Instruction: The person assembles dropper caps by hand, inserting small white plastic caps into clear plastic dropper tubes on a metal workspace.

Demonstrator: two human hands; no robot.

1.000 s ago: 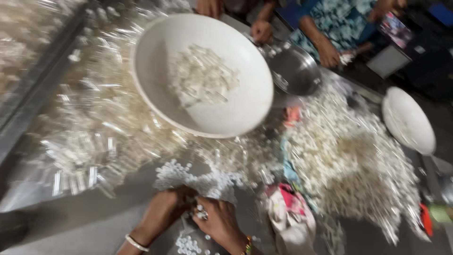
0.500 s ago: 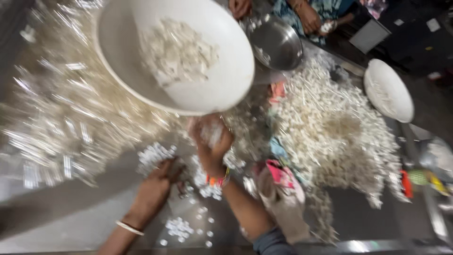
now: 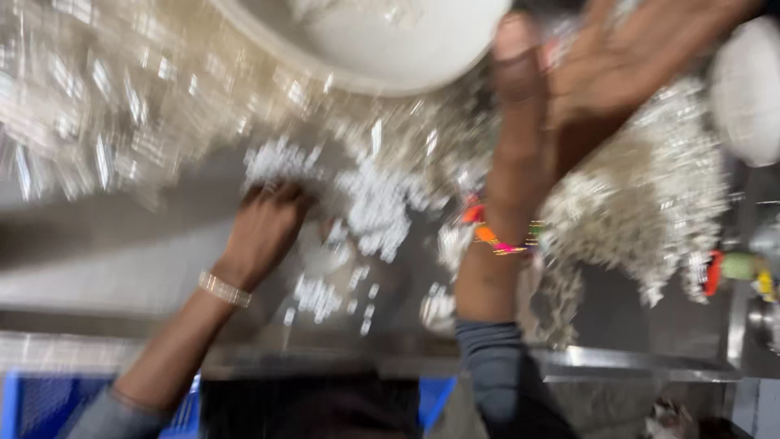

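Left hand (image 3: 264,232) low and near, fingers curled downward; right hand (image 3: 617,69) raised far right, forearm upright, grip blurred

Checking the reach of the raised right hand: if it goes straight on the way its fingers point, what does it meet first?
Probably the white bowl: the right hand points up and away, beside its rim. The picture is blurred, so depth is uncertain.

- A left hand (image 3: 264,232) rests on a grey metal table (image 3: 97,268), fingers touching a small pile of white pieces (image 3: 374,207).
- The right hand (image 3: 605,69) is raised, far right, beside a large white bowl (image 3: 390,41); whether it holds anything is lost to blur.
- A heap of clear plastic pieces (image 3: 106,106) spreads far left; a second white heap (image 3: 650,211) lies right.
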